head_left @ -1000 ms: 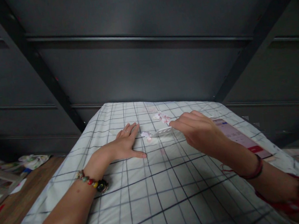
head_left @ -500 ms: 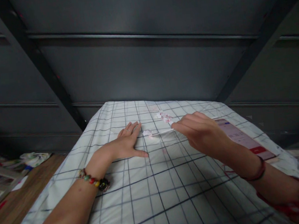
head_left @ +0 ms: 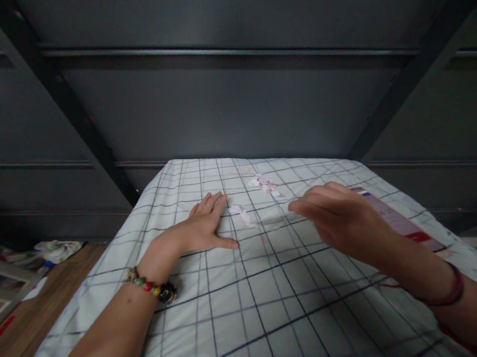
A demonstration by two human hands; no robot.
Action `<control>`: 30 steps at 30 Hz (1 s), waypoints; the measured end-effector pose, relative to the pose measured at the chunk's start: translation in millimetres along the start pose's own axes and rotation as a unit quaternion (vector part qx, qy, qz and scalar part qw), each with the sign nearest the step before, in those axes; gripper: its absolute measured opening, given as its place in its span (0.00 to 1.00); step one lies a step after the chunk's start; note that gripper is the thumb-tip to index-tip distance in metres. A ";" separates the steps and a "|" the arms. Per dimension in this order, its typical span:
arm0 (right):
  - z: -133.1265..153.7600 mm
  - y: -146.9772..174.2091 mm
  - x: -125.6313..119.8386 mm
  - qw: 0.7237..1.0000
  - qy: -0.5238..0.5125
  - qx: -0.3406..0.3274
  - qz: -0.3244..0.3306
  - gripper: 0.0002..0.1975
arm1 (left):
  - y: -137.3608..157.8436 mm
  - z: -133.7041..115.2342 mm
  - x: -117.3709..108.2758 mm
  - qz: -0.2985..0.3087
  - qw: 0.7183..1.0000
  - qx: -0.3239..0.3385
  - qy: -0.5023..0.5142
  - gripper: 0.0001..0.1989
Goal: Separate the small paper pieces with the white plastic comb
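My left hand (head_left: 205, 226) lies flat on a white cloth with dark grid lines (head_left: 236, 315), fingers stretched and a ring on one of them. Just right of its fingertips rests a crumpled scrap of white and pale pink paper (head_left: 237, 209). My right hand (head_left: 336, 216) is closed in a pinch on a thin whitish stick (head_left: 272, 218), held low over the cloth. The stick's left end is close to the scrap; whether they touch I cannot tell. Farther back lies a small cluster of pink-and-white scraps (head_left: 264, 183).
A phone with a lit screen (head_left: 389, 214) lies on the cloth behind my right forearm. Dark grey panels (head_left: 222, 106) rise at the far edge. Down on the left are a wooden floor (head_left: 74, 281), a pale frame (head_left: 1, 277) and a crumpled cloth (head_left: 58, 251).
My right hand has moved right and slightly towards me with the stick. The scrap near my left fingertips looks more stretched out towards the stick. My left hand stays in place.
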State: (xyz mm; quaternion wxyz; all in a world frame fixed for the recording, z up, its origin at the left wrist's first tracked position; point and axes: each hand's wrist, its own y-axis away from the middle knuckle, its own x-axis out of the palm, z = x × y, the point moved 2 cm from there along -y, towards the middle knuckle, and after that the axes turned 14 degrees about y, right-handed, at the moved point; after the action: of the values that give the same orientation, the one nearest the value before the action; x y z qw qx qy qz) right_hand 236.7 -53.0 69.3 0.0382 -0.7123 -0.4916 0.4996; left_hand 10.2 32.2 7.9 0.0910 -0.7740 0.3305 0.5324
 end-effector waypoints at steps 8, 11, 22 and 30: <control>-10.9 4.0 2.1 0.999 0.032 0.033 0.019 0.14 | -2.2 4.1 1.8 -0.009 1.000 0.012 0.003 0.57; -7.2 -6.2 13.6 0.997 0.062 0.028 0.035 0.15 | -1.8 4.1 1.9 -0.008 1.000 0.008 0.002 0.56; -16.9 -1.3 -6.8 0.999 0.032 -0.006 0.030 0.16 | -1.2 -0.3 0.2 -0.004 1.000 0.002 0.001 0.56; -16.5 -15.7 5.1 0.997 -0.019 -0.072 0.033 0.16 | -0.2 -1.5 -0.7 0.001 1.000 0.000 0.002 0.56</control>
State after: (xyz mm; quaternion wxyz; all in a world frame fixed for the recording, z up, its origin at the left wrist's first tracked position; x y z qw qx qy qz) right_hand 238.8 -34.0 82.6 -0.0394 -0.7194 -0.5033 0.4771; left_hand 11.3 31.9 9.1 0.0903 -0.7746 0.3312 0.5312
